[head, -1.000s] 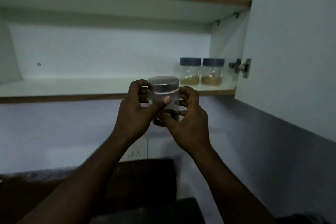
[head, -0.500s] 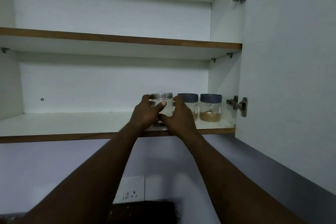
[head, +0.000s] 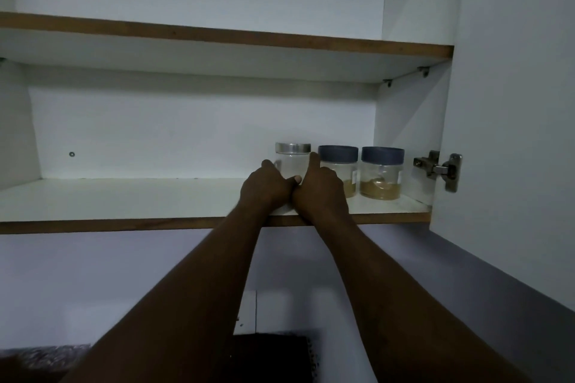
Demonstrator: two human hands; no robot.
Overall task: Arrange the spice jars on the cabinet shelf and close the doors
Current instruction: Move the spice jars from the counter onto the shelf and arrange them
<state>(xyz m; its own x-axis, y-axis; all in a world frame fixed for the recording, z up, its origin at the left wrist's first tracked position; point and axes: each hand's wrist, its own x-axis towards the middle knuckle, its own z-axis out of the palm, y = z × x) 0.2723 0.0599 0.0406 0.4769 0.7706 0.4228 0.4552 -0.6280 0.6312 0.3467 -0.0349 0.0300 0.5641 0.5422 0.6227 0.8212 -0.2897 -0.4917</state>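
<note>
- Silver-lidded jar (head: pixel 292 158) on the lower shelf (head: pixel 124 199), upright, at the left end of a row, just beside the two blue-lidded jars (head: pixel 361 171) near the right cabinet wall.
- Left hand (head: pixel 267 188) wrapped around the jar's left side; right hand (head: pixel 320 190) cupped on its right side, one fingertip (head: pixel 315 157) raised up by the lid. Both grasping the jar, thumbs meeting in front.
- Whether the base sits flat on the board: hidden behind the hands, cannot tell.
- To finish well: seat the base fully before letting go, well back from the brown front edge (head: pixel 155 224).
- Slide gently rightward only until close to the neighbouring blue lid; avoid knocking that jar, likely light with so little powder inside.
- Loosen the right hand first, drawing it straight back so the knuckles clear the middle jar.
- Keep lids level in one line for a tidy row.
- Door on the right (head: pixel 513 102) wide open, hinge (head: pixel 441 169) exposed; closing comes after, once any remaining jars are placed.
</note>
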